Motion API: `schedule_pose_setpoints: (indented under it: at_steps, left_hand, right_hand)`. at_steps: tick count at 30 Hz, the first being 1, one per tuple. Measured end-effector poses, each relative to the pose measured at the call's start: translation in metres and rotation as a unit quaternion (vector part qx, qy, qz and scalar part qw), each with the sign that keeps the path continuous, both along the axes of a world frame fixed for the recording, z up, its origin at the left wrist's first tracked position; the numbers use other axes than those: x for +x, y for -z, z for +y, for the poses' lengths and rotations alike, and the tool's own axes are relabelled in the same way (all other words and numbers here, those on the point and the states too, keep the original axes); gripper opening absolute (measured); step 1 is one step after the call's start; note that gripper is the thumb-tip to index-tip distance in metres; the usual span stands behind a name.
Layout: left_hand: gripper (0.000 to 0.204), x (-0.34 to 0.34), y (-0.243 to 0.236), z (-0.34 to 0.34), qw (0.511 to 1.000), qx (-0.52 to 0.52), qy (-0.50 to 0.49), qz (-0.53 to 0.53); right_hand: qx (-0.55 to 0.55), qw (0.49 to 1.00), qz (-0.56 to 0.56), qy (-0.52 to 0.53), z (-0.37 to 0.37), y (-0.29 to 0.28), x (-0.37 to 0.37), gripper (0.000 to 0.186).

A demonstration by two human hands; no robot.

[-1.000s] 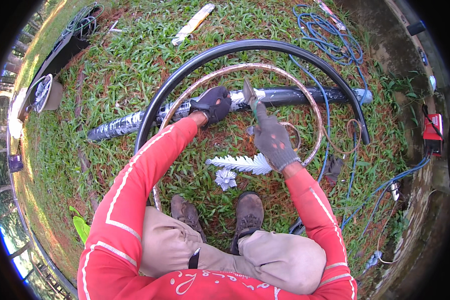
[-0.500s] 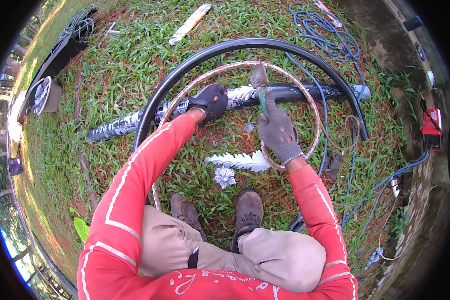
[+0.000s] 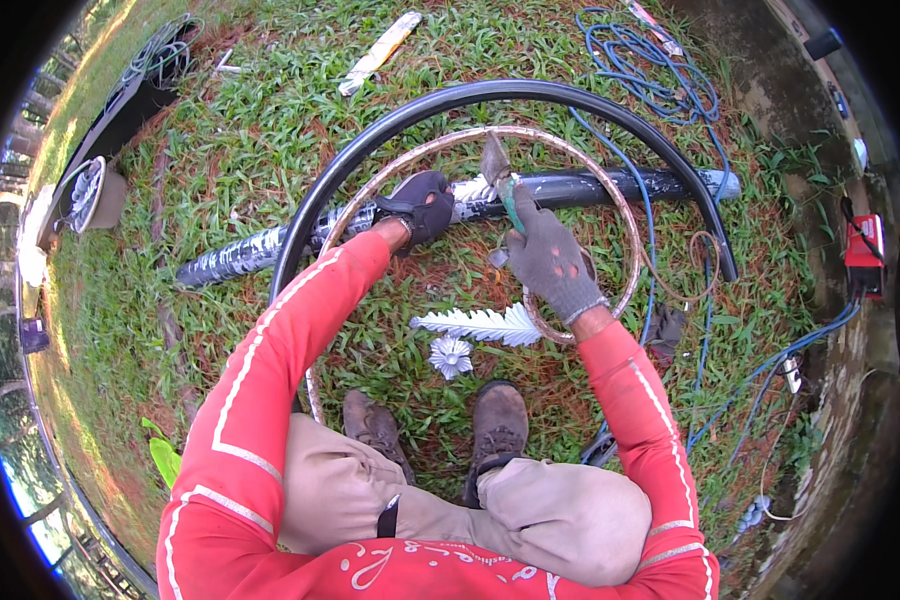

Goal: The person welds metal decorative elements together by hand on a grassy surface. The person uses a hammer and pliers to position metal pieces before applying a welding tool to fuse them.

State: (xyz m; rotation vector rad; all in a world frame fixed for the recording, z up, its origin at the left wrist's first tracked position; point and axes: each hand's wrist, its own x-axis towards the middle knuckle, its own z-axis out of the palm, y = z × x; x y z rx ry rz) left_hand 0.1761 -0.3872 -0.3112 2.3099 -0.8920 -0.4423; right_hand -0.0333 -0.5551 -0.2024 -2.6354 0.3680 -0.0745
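A dark pole (image 3: 570,187) with white patches lies across the grass in front of me. My left hand (image 3: 422,207), in a dark glove, is closed at the pole, gripping the end of a white leaf-shaped piece (image 3: 470,190) that lies against it. In a worn grey glove, my right hand (image 3: 555,260) is closed round the green handle of a tool (image 3: 495,160) with a wedge-shaped metal head, perhaps a small hatchet or hammer. That head is over the white piece and partly covers it. Nearer me lie another white leaf ornament (image 3: 482,324) and a white flower ornament (image 3: 450,356).
A black curved tube (image 3: 500,90) and a rusty, pale metal ring (image 3: 390,165) arch round the work. Coiled blue hose (image 3: 660,75) lies at far right, a red machine (image 3: 863,255) by the wall. A bucket (image 3: 100,195) stands at left.
The tool's head has shifted left and slightly down, tilting over the white piece. My right hand has moved slightly left with it. My left hand stays in place.
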Motion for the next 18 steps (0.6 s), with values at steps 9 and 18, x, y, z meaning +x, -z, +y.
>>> schedule_pose_setpoints:
  at_steps: [9,18]
  left_hand:
    - [0.032,0.001,-0.005,0.002,0.999,0.024,0.008,0.030]
    - [0.031,-0.008,-0.014,0.021,0.985,-0.044,0.001,0.165]
  right_hand:
    - [0.024,0.995,-0.073,0.060,-0.006,0.006,-0.002,0.065]
    - [0.108,0.992,-0.029,0.063,-0.011,-0.001,-0.029,0.081]
